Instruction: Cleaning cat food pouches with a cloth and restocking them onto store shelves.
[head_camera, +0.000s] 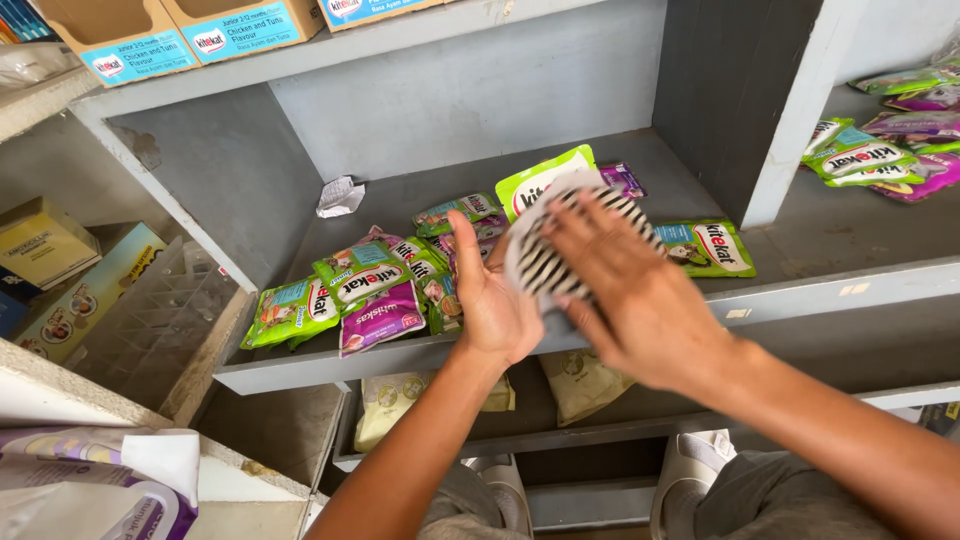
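Currently, head view: our left hand (495, 300) and right hand (625, 290) together grasp a black-and-white striped pouch (545, 262) above the grey shelf (800, 240). Green and purple pouches (345, 290) lie scattered beneath. Risk, as we judge it: the flat, loosely pinched pouch could slip and knock the others over the edge.

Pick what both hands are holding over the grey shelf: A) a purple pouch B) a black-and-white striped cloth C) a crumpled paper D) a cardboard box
B: the left hand and right hand are pressed on either side of a black-and-white striped cloth, above the green and purple pouches lying on the grey shelf; the crumpled paper lies untouched at the back.
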